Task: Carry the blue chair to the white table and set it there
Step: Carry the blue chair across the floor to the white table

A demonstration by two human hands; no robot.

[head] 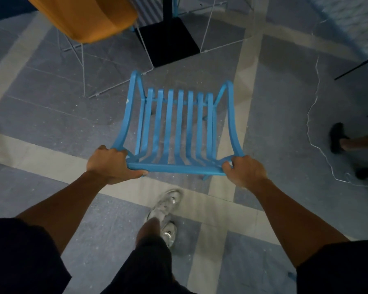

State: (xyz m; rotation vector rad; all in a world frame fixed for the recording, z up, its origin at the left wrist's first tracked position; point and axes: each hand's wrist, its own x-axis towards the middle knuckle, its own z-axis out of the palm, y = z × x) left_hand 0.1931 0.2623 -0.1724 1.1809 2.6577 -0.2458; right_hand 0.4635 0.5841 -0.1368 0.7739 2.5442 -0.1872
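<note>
Orange chair [87, 18] top left; black table base [168, 39] nr centre

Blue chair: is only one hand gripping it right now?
No. Both the left hand and the right hand are closed on the top rail of the blue chair.

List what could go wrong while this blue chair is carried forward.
The blue chair, gripped at its top rail by the left hand and right hand, could clip the orange chair or the black table base ahead. The loose white cable on the floor could snag a foot. Another person's foot stands close on the right.
</note>
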